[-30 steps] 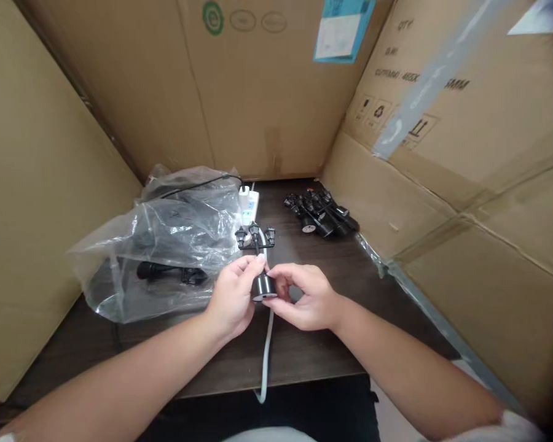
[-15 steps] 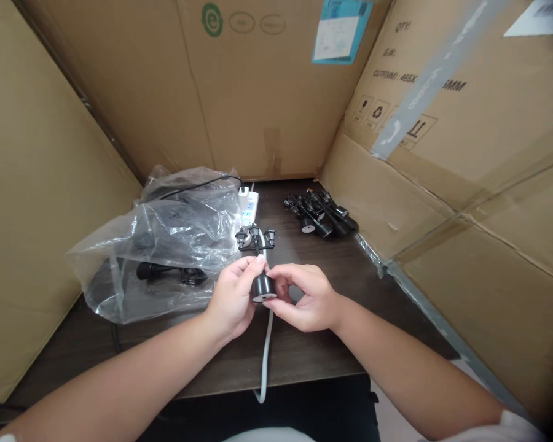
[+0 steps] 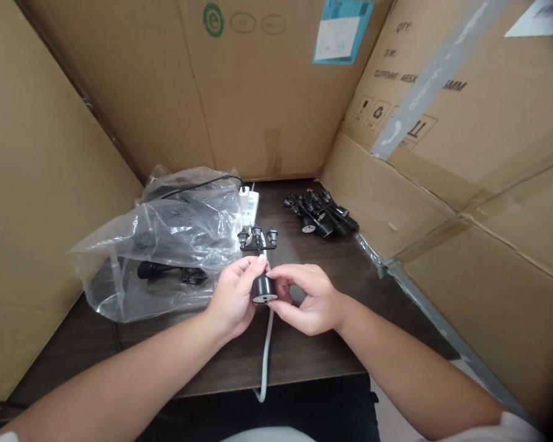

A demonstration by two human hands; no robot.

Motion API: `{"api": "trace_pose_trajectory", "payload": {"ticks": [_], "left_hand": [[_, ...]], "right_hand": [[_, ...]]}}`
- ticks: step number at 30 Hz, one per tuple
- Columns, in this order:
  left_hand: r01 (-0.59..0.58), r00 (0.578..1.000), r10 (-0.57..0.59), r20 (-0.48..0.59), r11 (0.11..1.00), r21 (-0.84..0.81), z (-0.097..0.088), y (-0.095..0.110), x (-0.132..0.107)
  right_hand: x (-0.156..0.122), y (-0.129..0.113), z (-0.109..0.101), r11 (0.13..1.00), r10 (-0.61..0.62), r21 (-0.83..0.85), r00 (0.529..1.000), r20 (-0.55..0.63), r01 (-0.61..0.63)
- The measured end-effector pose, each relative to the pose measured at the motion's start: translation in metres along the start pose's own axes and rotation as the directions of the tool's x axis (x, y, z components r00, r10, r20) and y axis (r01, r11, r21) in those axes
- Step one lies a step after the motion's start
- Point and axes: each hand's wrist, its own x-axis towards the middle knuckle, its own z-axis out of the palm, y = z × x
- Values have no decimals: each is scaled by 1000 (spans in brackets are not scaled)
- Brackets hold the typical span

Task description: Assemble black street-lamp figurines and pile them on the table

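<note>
Black little lamp post (image 3: 262,287) is still being pinched by the closed fingers (image 3: 251,267) of left hand (image 3: 233,301) and right hand (image 3: 311,301), its top tipping a bit.

Black lamp (image 3: 260,276), white cable (image 3: 266,350), prob. dk-brown table (image 3: 313,350).

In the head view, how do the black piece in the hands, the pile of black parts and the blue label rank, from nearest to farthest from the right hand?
1. black piece: in the fingers of the right hand, at its left.
2. pile of black parts: on the table, farther back, to the right.
3. blue label: high on the back carton, farthest.
</note>
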Motion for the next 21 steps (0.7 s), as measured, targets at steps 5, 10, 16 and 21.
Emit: {"api": "trace_pose_trajectory", "payload": {"ticks": [5,10,16,21], "left_hand": [[7,1000,-7,4,1000,-3,0,0,0],[17,1000,-17,-3,1000,-8,0,0,-1],[29,1000,-29,-12,999,-21,2,3,-1],[19,1000,-19,-16,1000,-15,2,2,-1]], "right_hand": [[0,0,1,1000,-3,-7,1000,-12,3],[0,0,1,1000,-4,-30,1000,-16,4],[0,-1,1,999,-6,-37,1000,-15,6],[0,-1,1,999,-4,-43,1000,-14,3]]}}
